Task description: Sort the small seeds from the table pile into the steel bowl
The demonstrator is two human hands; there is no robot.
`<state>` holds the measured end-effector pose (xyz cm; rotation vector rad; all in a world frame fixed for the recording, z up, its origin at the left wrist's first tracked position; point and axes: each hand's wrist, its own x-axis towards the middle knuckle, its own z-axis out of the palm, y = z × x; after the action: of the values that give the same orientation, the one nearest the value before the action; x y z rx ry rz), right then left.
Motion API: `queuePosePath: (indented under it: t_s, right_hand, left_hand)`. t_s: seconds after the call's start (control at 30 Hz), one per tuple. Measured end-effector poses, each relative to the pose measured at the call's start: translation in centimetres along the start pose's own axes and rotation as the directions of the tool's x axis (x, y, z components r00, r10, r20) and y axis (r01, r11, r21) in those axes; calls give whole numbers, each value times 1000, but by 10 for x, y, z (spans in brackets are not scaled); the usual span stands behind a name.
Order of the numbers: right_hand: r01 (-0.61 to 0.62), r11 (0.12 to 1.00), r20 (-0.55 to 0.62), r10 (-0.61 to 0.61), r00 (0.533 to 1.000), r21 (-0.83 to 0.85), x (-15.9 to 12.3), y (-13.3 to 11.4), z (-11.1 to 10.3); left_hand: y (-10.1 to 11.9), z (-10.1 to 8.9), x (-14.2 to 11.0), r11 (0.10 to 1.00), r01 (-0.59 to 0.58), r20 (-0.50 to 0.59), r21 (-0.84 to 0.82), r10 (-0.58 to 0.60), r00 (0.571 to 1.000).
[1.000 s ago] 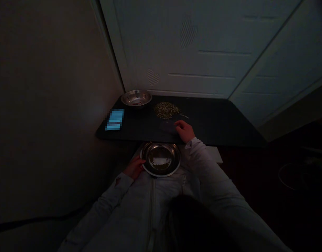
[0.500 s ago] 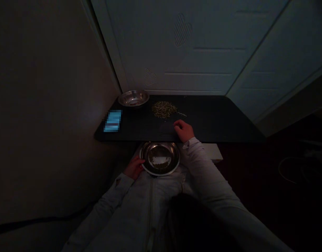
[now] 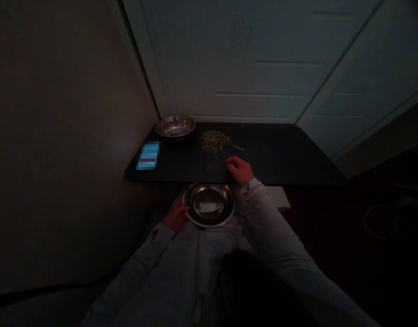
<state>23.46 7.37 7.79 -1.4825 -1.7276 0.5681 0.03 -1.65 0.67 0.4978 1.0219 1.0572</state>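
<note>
My left hand (image 3: 176, 215) is closed on the left rim of a shiny metal bowl (image 3: 229, 213), which sits at my lap just under the table's front edge. Small grains (image 3: 210, 213) lie in the bottom of that bowl. Over the front part of the dark table (image 3: 280, 159), my right hand (image 3: 240, 169) is curled with its fingertips drawn together. Whatever is in those fingers is too small or too dark to make out. Beyond it lies a pile of small pale and brownish grains (image 3: 214, 141), with a few strays trailing off its right side.
A second metal bowl (image 3: 175, 127) stands at the table's back left corner. In front of it lies a lit phone (image 3: 148, 155), its screen blurred. A white box (image 3: 278, 198) sits below the table's front edge, right of my lap. A white panelled door (image 3: 273, 45) rises behind the table.
The whole view has shifted slightly. Both hands, the bowl and the grain pile stay almost the same relative to each other.
</note>
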Motion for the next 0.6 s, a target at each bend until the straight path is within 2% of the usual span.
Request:
queuePosePath:
  t_s: [0.43,0.6]
  right_hand:
    - [27,999,83,-25,996,-18,-2,-3,-1]
    - [42,994,225,-64,972,102,-2,-2,-2]
  left_hand:
    - [-2,-2,1,1000,-1,8,-4,1,1000]
    - [-1,-2,1,1000,-8,24,1,8,1000]
